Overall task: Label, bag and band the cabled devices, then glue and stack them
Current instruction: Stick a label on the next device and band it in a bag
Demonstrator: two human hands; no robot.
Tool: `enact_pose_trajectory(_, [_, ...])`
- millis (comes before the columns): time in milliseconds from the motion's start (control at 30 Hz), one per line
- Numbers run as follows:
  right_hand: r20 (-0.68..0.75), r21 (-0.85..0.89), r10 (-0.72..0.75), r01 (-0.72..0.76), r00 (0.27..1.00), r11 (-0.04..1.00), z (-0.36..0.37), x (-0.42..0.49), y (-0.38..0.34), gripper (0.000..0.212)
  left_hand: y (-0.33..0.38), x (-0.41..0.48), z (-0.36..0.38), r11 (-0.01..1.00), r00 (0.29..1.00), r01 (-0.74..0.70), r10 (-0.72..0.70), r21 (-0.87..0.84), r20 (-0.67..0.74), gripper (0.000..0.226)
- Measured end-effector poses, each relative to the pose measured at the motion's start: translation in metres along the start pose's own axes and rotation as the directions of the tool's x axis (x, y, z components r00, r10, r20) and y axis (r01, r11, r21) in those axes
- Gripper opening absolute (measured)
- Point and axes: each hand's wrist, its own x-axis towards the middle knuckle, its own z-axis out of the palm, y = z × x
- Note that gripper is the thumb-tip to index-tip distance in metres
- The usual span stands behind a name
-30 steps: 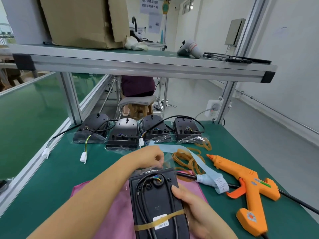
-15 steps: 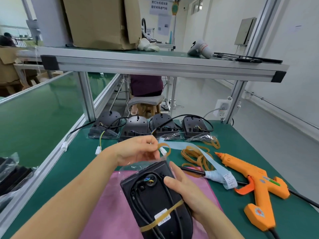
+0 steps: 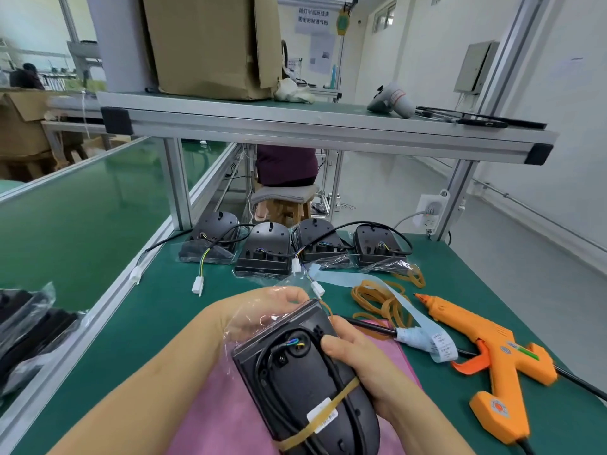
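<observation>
As left hand (image 3: 259, 311), right hand (image 3: 364, 369) hold one device (image 3: 295, 382), four (image 3: 264, 249) behind

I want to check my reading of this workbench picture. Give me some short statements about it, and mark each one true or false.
1. A rubber band already goes round the held device. True.
2. The right hand holds the orange glue gun. False: the glue gun lies on the green table; the right hand grips the held device.
3. Four black devices stand in a row at the far side of the table. True.
4. The sheet under the held device is yellow. False: it is a pink sheet.
5. The held device is in a clear bag, whose top the left hand holds. True.
</observation>
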Motion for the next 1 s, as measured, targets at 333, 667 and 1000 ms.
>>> enact_pose_trajectory(333, [-0.057,-0.125,0.149,-0.155,0.987,0.980,-0.001,-0.001,-0.001,0.063,0.018,-0.001,0.010,0.974,0.953,-0.227,0.224,0.008,-0.203,0.017])
enact_pose_trajectory(667, [-0.129,0.128,0.097,-0.081,0.987,0.988,-0.010,-0.006,0.001,0.041,0.030,-0.037,0.011,0.880,0.921,-0.236,0.338,0.413,-0.195,0.006])
enact_pose_trajectory(1000, [-0.226,0.271,0.060,0.003,0.972,0.963,-0.002,-0.017,-0.005,0.048,-0.010,-0.062,-0.003,0.978,0.952,-0.209,0.198,-0.021,-0.235,0.026])
